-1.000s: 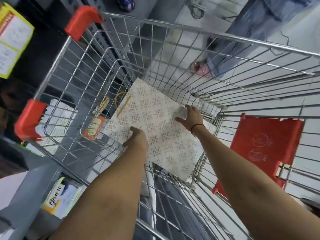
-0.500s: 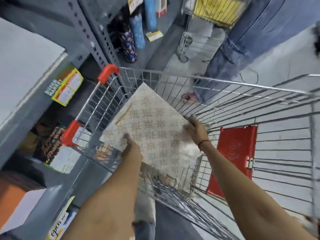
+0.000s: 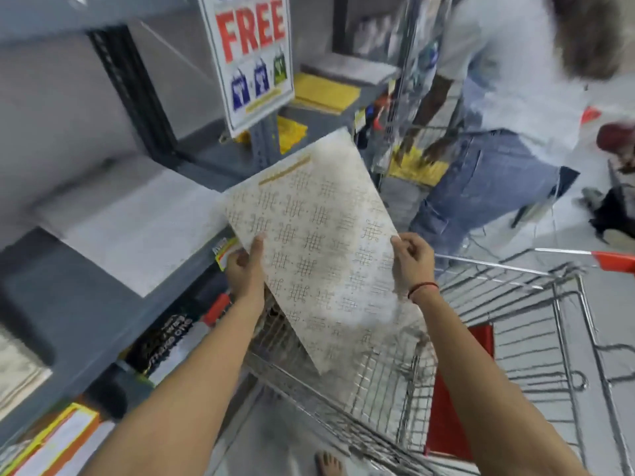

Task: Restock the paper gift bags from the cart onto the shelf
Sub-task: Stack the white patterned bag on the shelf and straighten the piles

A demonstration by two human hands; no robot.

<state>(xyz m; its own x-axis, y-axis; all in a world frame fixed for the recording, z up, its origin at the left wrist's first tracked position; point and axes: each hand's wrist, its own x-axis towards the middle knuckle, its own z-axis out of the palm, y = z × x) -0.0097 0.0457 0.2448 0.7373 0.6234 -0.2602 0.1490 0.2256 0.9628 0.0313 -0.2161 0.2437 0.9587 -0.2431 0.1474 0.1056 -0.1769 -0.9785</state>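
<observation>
A flat stack of white paper gift bags (image 3: 323,249) with a gold knot pattern is held up above the wire cart (image 3: 508,324), tilted with its gold handle end pointing away. My left hand (image 3: 245,269) grips its left edge and my right hand (image 3: 412,261) grips its right edge. The grey metal shelf (image 3: 79,304) lies to the left, with a white stack (image 3: 137,225) of similar bags lying flat on it right beside the held bags.
Another person (image 3: 498,132) in jeans bends over a second cart with yellow items ahead on the right. A hanging "FREE" sign (image 3: 251,56) sits above the shelf. A red flap (image 3: 453,400) is in my cart. Boxed goods fill the lower shelf.
Both hands lifted the gift bags up out of the cart basket and carried them toward the shelf on the left; the view swung up from the cart to the shelving.
</observation>
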